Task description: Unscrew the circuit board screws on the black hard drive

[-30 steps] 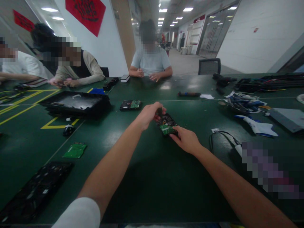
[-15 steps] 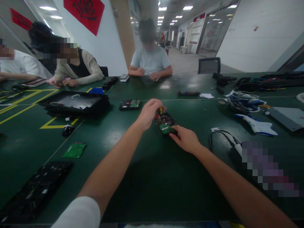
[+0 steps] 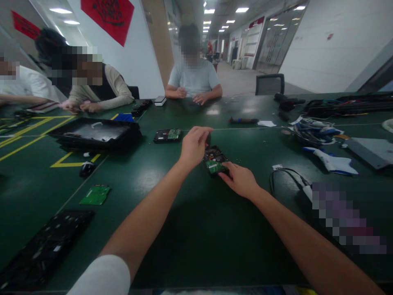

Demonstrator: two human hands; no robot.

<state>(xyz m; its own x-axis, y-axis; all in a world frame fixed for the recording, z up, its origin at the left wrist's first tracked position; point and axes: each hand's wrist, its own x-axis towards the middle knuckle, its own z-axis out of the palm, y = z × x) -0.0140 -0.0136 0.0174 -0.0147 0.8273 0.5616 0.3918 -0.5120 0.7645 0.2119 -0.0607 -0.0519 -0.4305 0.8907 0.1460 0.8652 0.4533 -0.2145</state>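
A black hard drive (image 3: 214, 158) with a small green circuit board lies on the green table (image 3: 196, 229) in front of me. My right hand (image 3: 241, 180) rests on its near right edge, fingers pressed against the casing, holding it in place. My left hand (image 3: 193, 145) hovers over the drive's far left end, fingers curled round a small dark tool whose tip is hidden behind the hand.
A second hard drive (image 3: 168, 135) and a black tray (image 3: 96, 134) lie to the far left. A loose green circuit board (image 3: 95, 194) and a black panel (image 3: 43, 250) sit near left. Cables (image 3: 313, 131), a black cord (image 3: 288, 176) and tools are at the right. Other people sit across the table.
My left hand has turned and risen slightly over the drive; the yellow tool part seen half a second ago is now hidden. My right hand has stayed on the drive.
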